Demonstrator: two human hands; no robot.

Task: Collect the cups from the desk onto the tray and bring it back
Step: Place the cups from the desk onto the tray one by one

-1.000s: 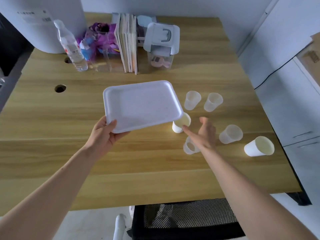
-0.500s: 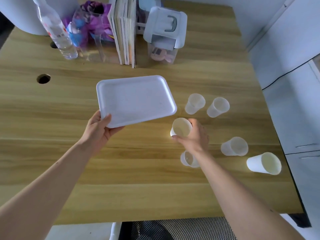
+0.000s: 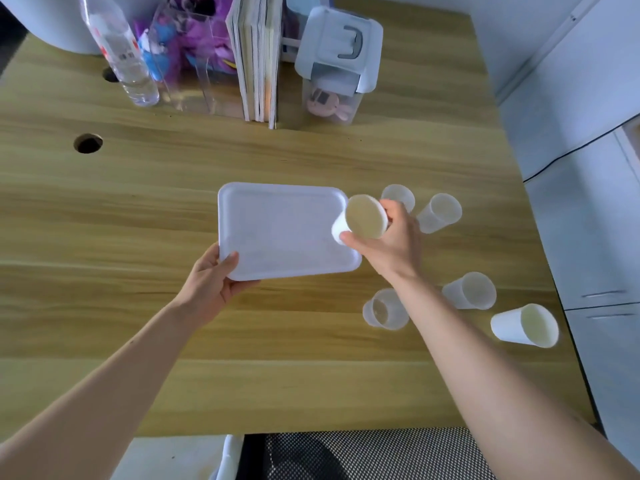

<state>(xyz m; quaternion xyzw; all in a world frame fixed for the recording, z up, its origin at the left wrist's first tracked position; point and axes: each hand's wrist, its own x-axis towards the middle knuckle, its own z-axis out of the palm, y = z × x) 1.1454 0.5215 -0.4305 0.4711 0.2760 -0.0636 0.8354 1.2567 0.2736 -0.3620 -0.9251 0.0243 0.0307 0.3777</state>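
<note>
My left hand (image 3: 214, 284) grips the near left corner of a white rectangular tray (image 3: 280, 230), held above the wooden desk (image 3: 173, 202). My right hand (image 3: 391, 244) holds a white paper cup (image 3: 363, 220) tilted over the tray's right edge, its mouth facing me. Two translucent cups (image 3: 398, 197) (image 3: 440, 213) stand just beyond my right hand. Two more translucent cups (image 3: 384, 310) (image 3: 471, 291) and a white paper cup (image 3: 524, 325) rest on the desk to the right of my forearm.
At the desk's far side stand a water bottle (image 3: 119, 50), a clear box of purple items (image 3: 194, 53), upright books (image 3: 256, 57) and a white lidded container (image 3: 337, 64). A cable hole (image 3: 88, 143) is at left. A mesh chair (image 3: 363, 455) sits below the near edge.
My right hand closed on the white paper cup, lifted it off the desk and carried it up over the tray's right edge. The tray stayed in my left hand.
</note>
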